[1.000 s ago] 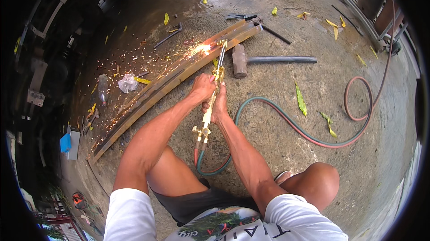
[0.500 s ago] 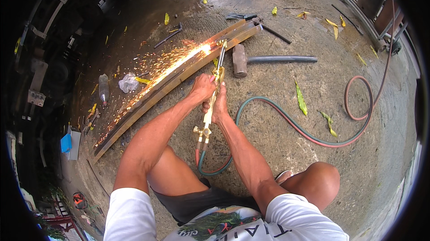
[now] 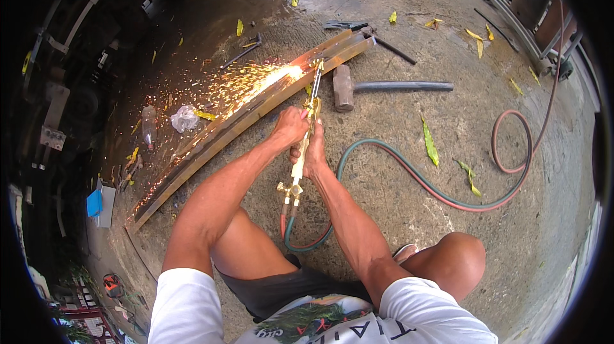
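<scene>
At the far left a blue box (image 3: 94,203) sits on the floor; its contents cannot be made out. Further right a plastic bottle (image 3: 149,125) lies on the concrete beside a crumpled bag (image 3: 184,118). Long steel bars (image 3: 236,125) run diagonally across the floor, and sparks (image 3: 256,82) spray leftward from the bright cut near their upper end. The left hand (image 3: 289,128) is closed around the brass torch (image 3: 302,146), and the right hand (image 3: 313,152) grips it just beside, from the other side. The torch tip meets the bars at the glow. Twin hoses (image 3: 409,178), red and green, curl away rightward from the torch's base. A sledgehammer (image 3: 377,87) lies just right of the tip, among scattered leaves (image 3: 430,144).
</scene>
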Demonstrator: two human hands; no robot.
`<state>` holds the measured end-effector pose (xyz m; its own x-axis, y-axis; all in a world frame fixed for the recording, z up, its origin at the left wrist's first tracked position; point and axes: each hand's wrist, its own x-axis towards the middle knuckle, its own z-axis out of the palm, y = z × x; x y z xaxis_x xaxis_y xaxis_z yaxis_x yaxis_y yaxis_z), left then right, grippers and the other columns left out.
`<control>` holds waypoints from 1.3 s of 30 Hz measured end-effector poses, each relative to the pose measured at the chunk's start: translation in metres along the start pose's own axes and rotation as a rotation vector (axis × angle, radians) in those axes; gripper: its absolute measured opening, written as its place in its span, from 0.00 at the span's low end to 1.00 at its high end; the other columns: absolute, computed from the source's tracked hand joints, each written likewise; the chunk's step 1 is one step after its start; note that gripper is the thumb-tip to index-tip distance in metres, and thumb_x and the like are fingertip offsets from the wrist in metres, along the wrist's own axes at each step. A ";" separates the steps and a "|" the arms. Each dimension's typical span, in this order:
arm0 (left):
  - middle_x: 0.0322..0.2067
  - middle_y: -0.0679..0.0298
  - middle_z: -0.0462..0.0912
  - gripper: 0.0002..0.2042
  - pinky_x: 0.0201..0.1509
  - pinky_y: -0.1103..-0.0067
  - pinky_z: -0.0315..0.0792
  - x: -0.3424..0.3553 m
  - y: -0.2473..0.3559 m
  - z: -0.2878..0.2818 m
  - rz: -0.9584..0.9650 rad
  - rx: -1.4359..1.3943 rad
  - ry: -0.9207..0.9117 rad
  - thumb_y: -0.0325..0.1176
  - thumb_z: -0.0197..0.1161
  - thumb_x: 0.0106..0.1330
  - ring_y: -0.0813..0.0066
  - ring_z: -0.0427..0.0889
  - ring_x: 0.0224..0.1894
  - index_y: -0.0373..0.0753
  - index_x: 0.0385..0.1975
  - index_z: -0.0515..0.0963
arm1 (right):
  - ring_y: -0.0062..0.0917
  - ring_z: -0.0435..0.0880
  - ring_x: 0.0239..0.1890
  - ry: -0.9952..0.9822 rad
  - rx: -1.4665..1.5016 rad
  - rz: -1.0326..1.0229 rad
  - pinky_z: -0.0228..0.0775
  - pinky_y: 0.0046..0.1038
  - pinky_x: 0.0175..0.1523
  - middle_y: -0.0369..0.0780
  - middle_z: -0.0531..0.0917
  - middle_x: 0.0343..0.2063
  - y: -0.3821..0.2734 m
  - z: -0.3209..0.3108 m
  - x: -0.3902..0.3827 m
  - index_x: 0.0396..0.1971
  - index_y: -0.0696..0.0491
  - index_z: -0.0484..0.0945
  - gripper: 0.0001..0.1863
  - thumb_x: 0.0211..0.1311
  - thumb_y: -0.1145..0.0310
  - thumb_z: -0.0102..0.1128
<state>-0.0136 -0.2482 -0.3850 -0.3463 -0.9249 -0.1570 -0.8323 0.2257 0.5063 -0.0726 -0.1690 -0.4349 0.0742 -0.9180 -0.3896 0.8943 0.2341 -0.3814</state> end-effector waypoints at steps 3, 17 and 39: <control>0.21 0.50 0.78 0.12 0.32 0.64 0.72 0.001 -0.004 0.001 0.014 -0.001 0.013 0.35 0.60 0.63 0.61 0.79 0.23 0.30 0.29 0.75 | 0.18 0.65 0.08 -0.007 0.011 0.010 0.61 0.23 0.11 0.31 0.65 0.11 0.001 0.000 -0.001 0.32 0.48 0.68 0.35 0.67 0.29 0.28; 0.20 0.50 0.78 0.11 0.28 0.64 0.72 -0.001 0.000 -0.001 -0.019 -0.046 0.004 0.34 0.60 0.64 0.63 0.79 0.21 0.29 0.30 0.76 | 0.18 0.66 0.08 0.014 0.002 0.002 0.61 0.23 0.11 0.31 0.66 0.11 0.002 -0.001 0.004 0.34 0.49 0.69 0.36 0.66 0.29 0.29; 0.23 0.45 0.79 0.13 0.37 0.62 0.73 -0.002 -0.002 -0.001 -0.003 0.030 0.004 0.35 0.62 0.62 0.55 0.81 0.28 0.28 0.28 0.75 | 0.19 0.66 0.08 0.015 -0.045 0.000 0.60 0.23 0.11 0.32 0.68 0.13 0.004 -0.002 -0.001 0.35 0.50 0.69 0.36 0.66 0.28 0.29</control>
<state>-0.0110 -0.2471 -0.3845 -0.3420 -0.9268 -0.1554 -0.8462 0.2318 0.4797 -0.0705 -0.1668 -0.4381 0.0671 -0.9133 -0.4018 0.8736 0.2483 -0.4186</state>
